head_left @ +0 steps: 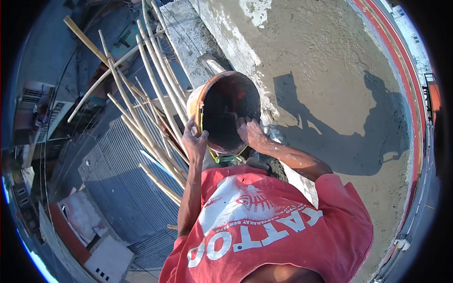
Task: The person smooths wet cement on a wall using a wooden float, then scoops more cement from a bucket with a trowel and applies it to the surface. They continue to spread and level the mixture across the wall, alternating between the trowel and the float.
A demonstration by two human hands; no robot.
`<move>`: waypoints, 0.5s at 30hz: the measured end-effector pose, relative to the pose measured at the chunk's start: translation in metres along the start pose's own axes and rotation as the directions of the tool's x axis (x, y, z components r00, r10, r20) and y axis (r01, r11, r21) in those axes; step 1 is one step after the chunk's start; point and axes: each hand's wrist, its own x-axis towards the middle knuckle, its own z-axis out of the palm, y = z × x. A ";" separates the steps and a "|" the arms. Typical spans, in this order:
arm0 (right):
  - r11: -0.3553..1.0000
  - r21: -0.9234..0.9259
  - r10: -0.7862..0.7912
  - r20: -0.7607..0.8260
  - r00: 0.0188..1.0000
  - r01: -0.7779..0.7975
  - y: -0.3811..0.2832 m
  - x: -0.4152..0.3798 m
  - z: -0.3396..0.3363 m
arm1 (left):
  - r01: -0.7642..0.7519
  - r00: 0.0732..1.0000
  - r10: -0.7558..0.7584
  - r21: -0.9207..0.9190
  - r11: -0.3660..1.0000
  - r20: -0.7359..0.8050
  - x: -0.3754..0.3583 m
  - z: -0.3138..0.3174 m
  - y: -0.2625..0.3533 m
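An orange bucket [194, 104], smeared with grey, stands in front of me with its mouth tilted toward me. My left hand [194, 140] is closed on the left rim, thumb over the edge. Across the near right rim lies my right hand [252, 134], fingers curled into the mouth. Beside those fingers, a dark grey shape with a straight upper edge [221, 123] shows in the shaded interior; I cannot tell whether the right hand grips it. A yellow-green handle with a green grip [225, 159] hangs at the near side of the bucket.
Wet grey mortar [325, 61] covers the surface at right, bordered by a red edge [409, 61]. Several bamboo poles [151, 70] rise at left, past the drop. Below lies a corrugated roof [113, 155]. A rough concrete ledge [184, 33] runs beyond the bucket.
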 end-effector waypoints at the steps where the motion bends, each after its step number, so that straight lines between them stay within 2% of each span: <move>1: 0.990 0.087 -0.128 0.181 0.975 0.113 0.001 -0.011 -0.004 | 0.085 0.996 -0.079 -0.151 0.985 0.045 -0.003 0.003 0.012; 2: 0.995 0.053 -0.085 0.087 0.993 0.080 0.003 -0.017 -0.005 | 0.075 0.997 -0.072 -0.084 0.994 0.037 -0.006 0.006 0.020; 3: 0.997 0.040 -0.063 0.075 0.995 0.060 0.011 -0.011 -0.006 | 0.054 0.998 -0.054 -0.020 0.998 0.027 -0.007 0.009 0.025; 4: 0.998 -0.009 0.064 -0.040 0.997 -0.064 0.022 0.002 -0.022 | -0.127 0.992 0.127 0.148 0.981 0.009 -0.007 0.013 0.018; 5: 0.980 -0.044 0.186 -0.151 0.971 -0.195 0.030 0.010 -0.032 | -0.185 0.982 0.187 0.152 0.971 0.002 -0.010 0.018 0.020; 6: 0.970 -0.141 0.202 0.011 0.979 -0.199 0.039 0.020 -0.032 | -0.212 0.977 0.213 0.117 0.970 0.003 -0.014 0.025 0.025; 7: 0.964 -0.150 0.225 0.012 0.974 -0.221 0.036 0.021 -0.037 | -0.233 0.972 0.234 0.088 0.968 0.001 -0.020 0.030 0.037; 9: 0.976 -0.083 0.220 0.386 0.896 -0.204 0.016 0.021 -0.049 | -0.271 0.962 0.273 0.137 0.953 0.011 -0.030 0.038 0.049; 11: 0.936 0.337 -0.032 0.360 0.933 -0.098 0.017 0.000 -0.045 | -0.342 0.939 0.344 0.096 0.935 -0.001 -0.030 0.041 0.044; 13: 0.846 0.495 -0.027 0.408 0.913 -0.197 0.011 -0.010 -0.045 | -0.354 0.935 0.355 0.088 0.931 0.004 -0.030 0.038 0.044; 15: 0.808 0.558 -0.070 0.407 0.911 -0.188 0.009 -0.014 -0.028 | -0.263 0.965 0.259 0.096 0.960 0.049 -0.034 0.034 0.045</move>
